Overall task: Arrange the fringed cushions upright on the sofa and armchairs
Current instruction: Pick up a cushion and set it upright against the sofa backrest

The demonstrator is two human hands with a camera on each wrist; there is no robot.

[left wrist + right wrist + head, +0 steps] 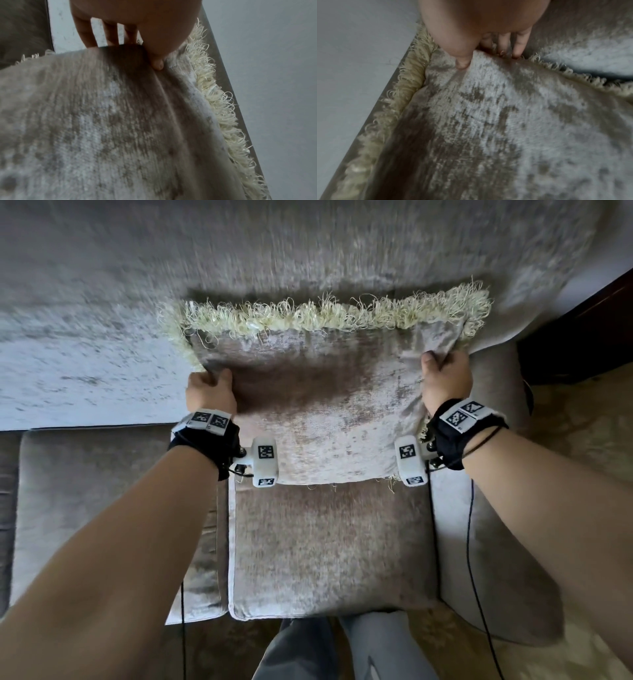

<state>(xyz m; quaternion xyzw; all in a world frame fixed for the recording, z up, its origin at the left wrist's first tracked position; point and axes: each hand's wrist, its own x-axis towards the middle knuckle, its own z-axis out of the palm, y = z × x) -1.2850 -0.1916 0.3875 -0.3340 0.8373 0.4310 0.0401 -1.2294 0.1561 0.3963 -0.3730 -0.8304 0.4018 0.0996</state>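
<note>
Between the two hands, a fringed cushion [325, 398] stands over the sofa seat [329, 546], its cream fringe [308, 314] uppermost near the backrest [274, 251] beyond the knuckles. The left hand [210, 392] pinches its left edge, thumb in front, and the right hand [445, 378] bunches the upper right corner. This one looks nearly placed but is not yet released; no other cushions or armchairs are in view.

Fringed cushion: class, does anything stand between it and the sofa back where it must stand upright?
Nothing visible does. The left hand and right hand grip the fringed cushion by its upper corners, before the bare sofa back.
</note>
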